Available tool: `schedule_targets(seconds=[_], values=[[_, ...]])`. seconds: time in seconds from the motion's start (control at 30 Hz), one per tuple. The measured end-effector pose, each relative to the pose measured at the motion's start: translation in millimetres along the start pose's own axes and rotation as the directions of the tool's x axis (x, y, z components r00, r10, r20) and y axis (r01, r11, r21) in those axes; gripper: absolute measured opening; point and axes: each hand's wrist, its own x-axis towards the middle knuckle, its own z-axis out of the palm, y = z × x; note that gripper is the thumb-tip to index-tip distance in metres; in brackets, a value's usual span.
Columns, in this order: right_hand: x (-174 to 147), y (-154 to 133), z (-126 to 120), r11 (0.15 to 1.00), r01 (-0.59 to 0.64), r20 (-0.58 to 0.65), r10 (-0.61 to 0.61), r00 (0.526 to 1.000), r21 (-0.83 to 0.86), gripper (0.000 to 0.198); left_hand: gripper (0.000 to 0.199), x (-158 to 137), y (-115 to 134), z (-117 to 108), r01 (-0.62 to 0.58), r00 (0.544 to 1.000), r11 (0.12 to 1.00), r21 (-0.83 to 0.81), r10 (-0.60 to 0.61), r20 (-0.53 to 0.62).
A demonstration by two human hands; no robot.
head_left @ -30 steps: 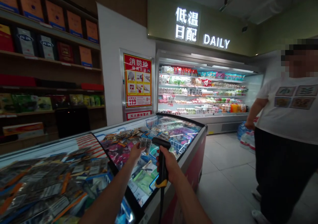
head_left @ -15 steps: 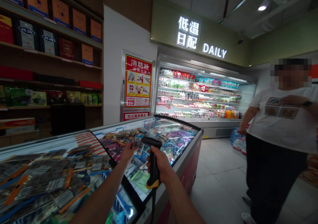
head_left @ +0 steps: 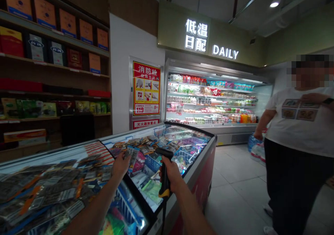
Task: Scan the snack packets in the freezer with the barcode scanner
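My right hand (head_left: pixel 172 172) is wrapped round the handle of a black and yellow barcode scanner (head_left: pixel 164 153), its head pointing left and its cable hanging down. My left hand (head_left: pixel 121 166) is closed on the edge of a small clear-and-dark packet (head_left: pixel 133 155), apart from the scanner. Both hands are above the glass top of a chest freezer (head_left: pixel 191 189). Many similar flat packets (head_left: pixel 53 189) with orange and blue strips and white labels lie spread over the glass on the left. More packets (head_left: pixel 148 144) lie on the far part of the top.
Blue baskets (head_left: pixel 153 163) show through the glass. A person (head_left: pixel 300 123) in a white T-shirt stands at the right on the tiled floor (head_left: pixel 229 179). Behind are a lit open fridge (head_left: pixel 211 106) and, at left, shelves with boxes (head_left: pixel 45 12).
My left hand has moved left with the packet, away from the scanner. The scanner in my right hand sits slightly lower and further right in view.
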Motion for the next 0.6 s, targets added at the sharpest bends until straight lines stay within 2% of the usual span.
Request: schedule_targets(seconds=[0.23, 0.6], values=[[1, 10, 7, 1.0, 0.022, 0.054, -0.021, 0.998, -0.014, 0.031, 0.044, -14, -9, -22, 0.032, 0.997, 0.972, 0.232, -0.016, -0.071], [3, 15, 22, 0.998, -0.008, 0.032, 0.01, 0.999, -0.059, 0.03, 0.037, -28, -22, -42, -0.021, 0.99, 0.864, 0.504, 0.089, -0.111]])
